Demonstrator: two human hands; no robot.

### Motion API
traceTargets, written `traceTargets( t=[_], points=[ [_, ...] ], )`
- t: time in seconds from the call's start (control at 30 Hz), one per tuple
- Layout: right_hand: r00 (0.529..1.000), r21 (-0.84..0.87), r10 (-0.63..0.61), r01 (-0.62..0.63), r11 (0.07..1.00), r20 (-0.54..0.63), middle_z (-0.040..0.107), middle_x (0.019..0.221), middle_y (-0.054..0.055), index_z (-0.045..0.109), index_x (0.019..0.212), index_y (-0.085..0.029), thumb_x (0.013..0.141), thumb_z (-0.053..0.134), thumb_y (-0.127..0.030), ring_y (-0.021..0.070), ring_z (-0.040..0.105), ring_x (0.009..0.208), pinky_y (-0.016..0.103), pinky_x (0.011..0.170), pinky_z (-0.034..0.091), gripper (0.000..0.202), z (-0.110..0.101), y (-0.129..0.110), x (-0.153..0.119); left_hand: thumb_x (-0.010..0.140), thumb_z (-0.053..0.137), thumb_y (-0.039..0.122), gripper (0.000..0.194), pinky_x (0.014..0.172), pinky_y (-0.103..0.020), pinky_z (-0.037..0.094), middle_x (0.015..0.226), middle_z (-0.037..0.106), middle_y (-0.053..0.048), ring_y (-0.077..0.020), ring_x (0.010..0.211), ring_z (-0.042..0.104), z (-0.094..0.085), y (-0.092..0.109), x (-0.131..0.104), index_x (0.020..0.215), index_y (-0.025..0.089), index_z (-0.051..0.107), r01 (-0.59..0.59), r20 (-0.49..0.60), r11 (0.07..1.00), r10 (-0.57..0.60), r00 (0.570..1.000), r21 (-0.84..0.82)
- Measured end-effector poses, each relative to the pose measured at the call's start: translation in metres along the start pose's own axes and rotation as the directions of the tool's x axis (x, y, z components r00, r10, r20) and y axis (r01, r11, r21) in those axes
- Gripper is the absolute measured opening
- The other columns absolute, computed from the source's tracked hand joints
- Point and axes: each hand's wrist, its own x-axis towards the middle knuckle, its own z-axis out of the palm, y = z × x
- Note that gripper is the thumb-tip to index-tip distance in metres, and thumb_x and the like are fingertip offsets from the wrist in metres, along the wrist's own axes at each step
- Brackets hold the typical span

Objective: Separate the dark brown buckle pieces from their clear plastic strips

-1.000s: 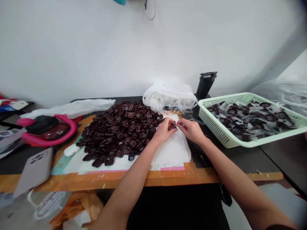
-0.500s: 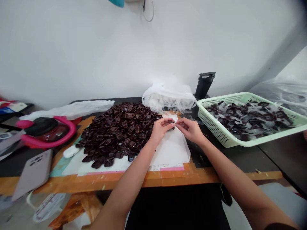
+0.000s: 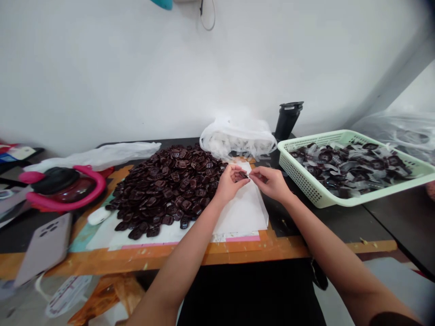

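Note:
My left hand (image 3: 229,184) holds a small dark brown plastic piece (image 3: 243,174), buckle-like in shape, between thumb and fingers. Close beside it, my right hand (image 3: 271,183) is closed in a pinch at the piece's right edge; whatever is between those fingertips is too small to name. Both hands are over a white paper sheet (image 3: 243,213). Left of them lies a big heap of similar glossy dark brown pieces (image 3: 170,185). Behind the hands, a white plastic bag (image 3: 238,136) is filled with whitish, translucent material.
At right stands a pale green basket (image 3: 317,194) of dark pieces with translucent strips. A black tumbler (image 3: 288,120) is by the wall. On the left are a jug with a pink handle (image 3: 68,185), a phone (image 3: 45,244) and a white oval object (image 3: 99,216).
The left fingers have shifted slightly, and the dark piece shows more plainly between them. My right hand keeps its pinch beside it. The whole view has shifted slightly.

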Motion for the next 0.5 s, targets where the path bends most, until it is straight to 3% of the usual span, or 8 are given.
traceTargets(
  t=[0.17,0.27,0.37,0.5],
  points=[
    [1.0,0.013,-0.005,0.005,1.0,-0.012,0.067,0.078,0.004,0.064,0.089,-0.02,0.088,0.053,-0.033,0.0149,0.058,0.061,0.026,0.058,0.046,0.016,-0.0009,-0.0018,0.0001,0.06,0.081,0.02,0.039,0.079,-0.032,0.049,0.092,0.066,-0.006,-0.0158,0.082,0.061,-0.0024,0.0037,0.0018,0.095,0.014,0.064,0.045,-0.032,0.998,-0.046,0.998,-0.036],
    [0.996,0.053,0.029,-0.025,0.998,-0.079,0.066,0.075,0.004,0.063,0.089,-0.019,0.087,0.055,-0.034,0.0141,0.057,0.059,0.026,0.057,0.046,0.017,0.0014,-0.0038,0.0006,0.064,0.078,0.025,0.039,0.077,-0.031,0.05,0.094,0.068,-0.006,-0.0155,0.08,0.061,-0.0027,0.0028,0.0019,0.1,0.015,0.068,0.046,-0.029,0.999,-0.047,0.998,-0.005],
    [0.984,0.104,0.059,-0.042,0.994,-0.17,0.063,0.07,0.003,0.062,0.087,-0.018,0.087,0.056,-0.036,0.0128,0.054,0.055,0.024,0.052,0.043,0.018,0.0052,-0.005,0.0011,0.07,0.075,0.029,0.041,0.081,-0.032,0.049,0.101,0.067,-0.008,-0.0171,0.085,0.062,-0.0008,0.0006,0.0003,0.108,0.015,0.067,0.043,0.006,0.998,-0.043,0.999,0.041],
    [0.988,0.092,0.044,-0.031,0.995,-0.15,0.064,0.067,0.002,0.063,0.085,-0.018,0.086,0.058,-0.033,0.0123,0.054,0.055,0.023,0.052,0.042,0.016,0.0072,-0.0045,0.0014,0.066,0.079,0.027,0.048,0.083,-0.033,0.05,0.103,0.066,-0.009,-0.0178,0.088,0.063,0.0012,-0.0022,-0.0012,0.11,0.015,0.063,0.034,0.024,0.999,-0.034,0.999,-0.003]
  ],
)
